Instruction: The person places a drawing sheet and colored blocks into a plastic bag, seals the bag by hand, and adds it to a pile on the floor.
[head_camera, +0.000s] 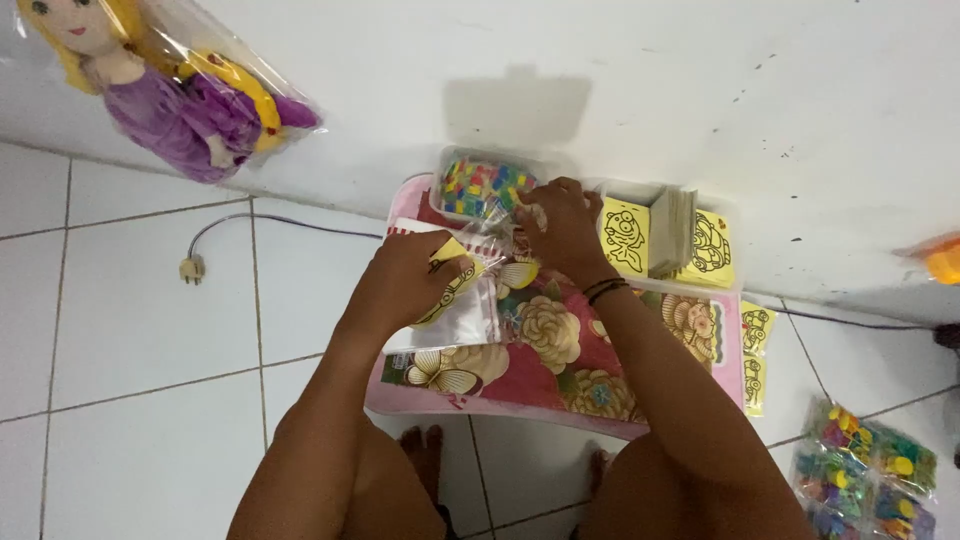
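Step in hand: packing, by the look of it; a yellow picture card (447, 285) sits partly inside a clear plastic bag (462, 312) while small pieces are fetched from the tub.
Left hand: the left hand (405, 275) is closed over the card and the bag's mouth, pinning both against the flowered pink board (560, 365).
Card and bag: directly under the left hand, the bag's lower half lying flat on the board toward the person's knees.
Right hand: the right hand (562, 225) is curled narrow at the edge of the clear tub of coloured pieces (478, 185), fingertips bunched; it seems to pinch a crinkled bit of clear plastic, though the view is too blurred to be sure.
Tub relative to hands: just beyond the left hand, touching or just beside the right fingertips, against the wall.
Next move calls for: judged from the layout, keeping the bag's mouth held open and bringing the right hand a short way left to it.
Further right: a stack of yellow cards (665, 235) stands by the wall, and filled packets (865, 470) lie on the floor tiles, well apart.
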